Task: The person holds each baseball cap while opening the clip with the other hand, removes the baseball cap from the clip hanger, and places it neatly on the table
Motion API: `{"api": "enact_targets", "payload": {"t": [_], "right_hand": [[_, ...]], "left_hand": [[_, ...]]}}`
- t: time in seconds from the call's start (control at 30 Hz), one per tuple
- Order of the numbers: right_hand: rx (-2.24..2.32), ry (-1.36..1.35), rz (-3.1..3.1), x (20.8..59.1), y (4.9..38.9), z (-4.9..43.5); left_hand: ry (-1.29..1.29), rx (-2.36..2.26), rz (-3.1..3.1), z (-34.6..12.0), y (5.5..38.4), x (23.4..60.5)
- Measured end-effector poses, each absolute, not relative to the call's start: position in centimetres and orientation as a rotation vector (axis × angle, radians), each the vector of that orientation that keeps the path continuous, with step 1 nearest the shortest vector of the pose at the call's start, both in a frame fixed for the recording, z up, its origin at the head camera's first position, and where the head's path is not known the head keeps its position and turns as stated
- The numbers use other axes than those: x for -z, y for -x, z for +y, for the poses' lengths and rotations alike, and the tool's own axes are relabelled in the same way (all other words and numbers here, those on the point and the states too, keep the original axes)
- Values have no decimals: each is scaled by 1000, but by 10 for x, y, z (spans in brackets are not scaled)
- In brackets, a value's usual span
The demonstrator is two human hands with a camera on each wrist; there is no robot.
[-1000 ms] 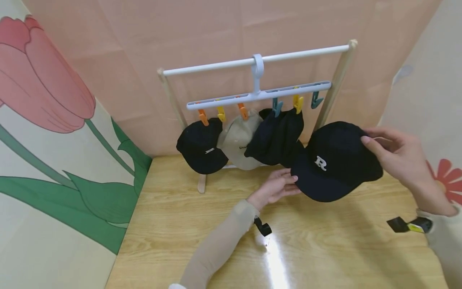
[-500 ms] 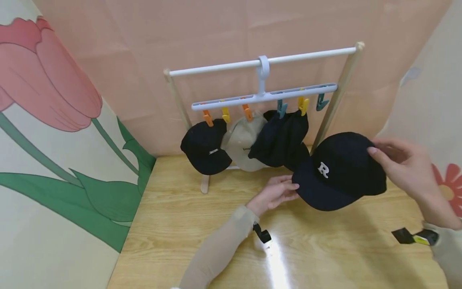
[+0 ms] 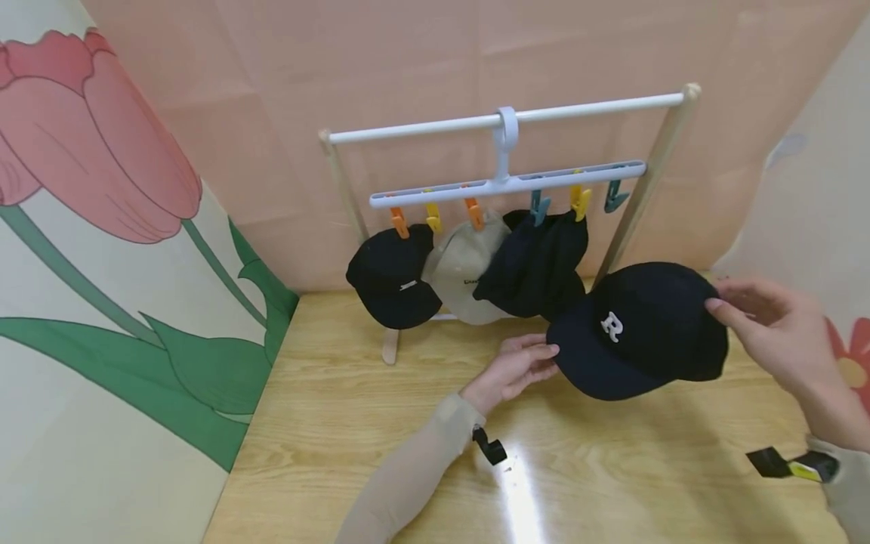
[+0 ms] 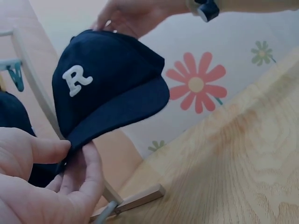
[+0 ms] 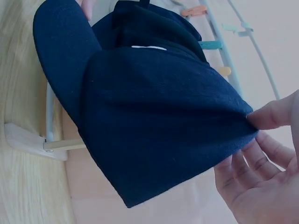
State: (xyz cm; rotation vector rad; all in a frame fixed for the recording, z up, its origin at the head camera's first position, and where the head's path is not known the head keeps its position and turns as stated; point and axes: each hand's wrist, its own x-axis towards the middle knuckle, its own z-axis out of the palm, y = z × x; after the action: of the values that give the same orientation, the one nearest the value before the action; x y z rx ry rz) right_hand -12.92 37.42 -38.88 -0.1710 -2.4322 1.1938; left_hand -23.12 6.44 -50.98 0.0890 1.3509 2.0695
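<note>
Both hands hold a dark navy baseball cap (image 3: pixel 655 325) with a white letter R, off the table at the rack's right side. My left hand (image 3: pixel 519 368) pinches the edge of its brim between thumb and fingers, plain in the left wrist view. At the cap's upper back, my right hand (image 5: pixel 266 163) pinches the fabric, which creases toward the thumb. Behind it, a black cap (image 3: pixel 394 276), a beige cap (image 3: pixel 469 264) and dark headwear (image 3: pixel 537 264) hang from clips. A teal clip (image 3: pixel 615 198) at the bar's right end has nothing in it.
The pale blue clip hanger (image 3: pixel 503 183) hooks over the white rail (image 3: pixel 598 111) of a wooden-legged rack. Orange, yellow and teal clips line it. Rack feet (image 3: pixel 390 347) stand on the wood-grain table (image 3: pixel 326 431). A pink backdrop (image 3: pixel 394 60) and flower-painted walls surround it.
The R cap has come down a little relative to the rack, with both hands keeping their grip. The whole view has shifted slightly as the head camera moved.
</note>
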Motion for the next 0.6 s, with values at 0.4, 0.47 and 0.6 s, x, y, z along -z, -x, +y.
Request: {"api": "enact_targets", "payload": {"t": [0.4, 0.47, 0.6], "right_hand": [[-1291, 44, -2456, 398, 121, 381], [-1291, 40, -2482, 400, 120, 383], [-1296, 15, -2524, 405, 119, 386]], "left_hand": [[-101, -1968, 1341, 56, 232, 517], [-104, -1960, 1349, 55, 231, 518], [-104, -1947, 1360, 54, 230, 521]]}}
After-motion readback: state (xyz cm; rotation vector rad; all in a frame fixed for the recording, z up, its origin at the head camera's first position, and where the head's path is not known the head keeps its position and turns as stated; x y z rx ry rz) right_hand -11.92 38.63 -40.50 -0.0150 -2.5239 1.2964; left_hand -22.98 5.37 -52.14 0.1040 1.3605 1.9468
